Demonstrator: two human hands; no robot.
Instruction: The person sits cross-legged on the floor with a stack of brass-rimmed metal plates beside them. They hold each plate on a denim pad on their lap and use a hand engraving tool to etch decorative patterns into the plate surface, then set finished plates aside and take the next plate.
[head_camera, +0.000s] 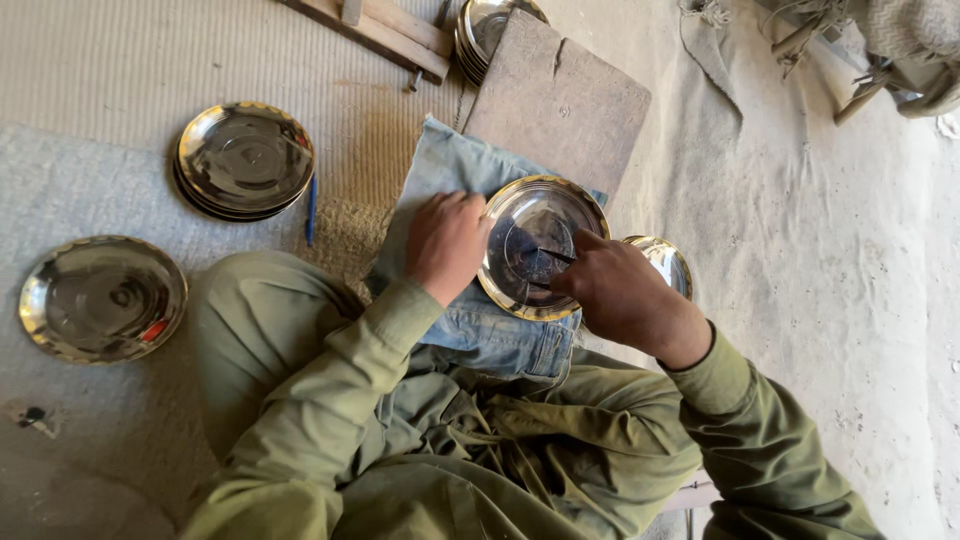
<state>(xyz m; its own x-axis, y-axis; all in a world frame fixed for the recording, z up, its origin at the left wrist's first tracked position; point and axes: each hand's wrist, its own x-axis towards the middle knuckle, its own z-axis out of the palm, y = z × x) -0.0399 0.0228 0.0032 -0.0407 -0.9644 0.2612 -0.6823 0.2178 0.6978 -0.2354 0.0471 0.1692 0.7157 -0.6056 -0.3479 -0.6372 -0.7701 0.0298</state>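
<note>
Steel plate (535, 250) rests on denim cloth (480, 330) over the person's lap. Left hand (447, 245) lies curled against the plate's rim, steadying it; right hand (620, 290) pinches a thin dark tool (553, 255) inside it.

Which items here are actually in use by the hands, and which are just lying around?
In use:
- metal plate, steadied at its rim by the left hand
- thin pointed tool, held on the plate by the right hand
- denim cloth under the plate

Lying about:
- plate stack
- single plate
- blue pen
- wooden board
</note>
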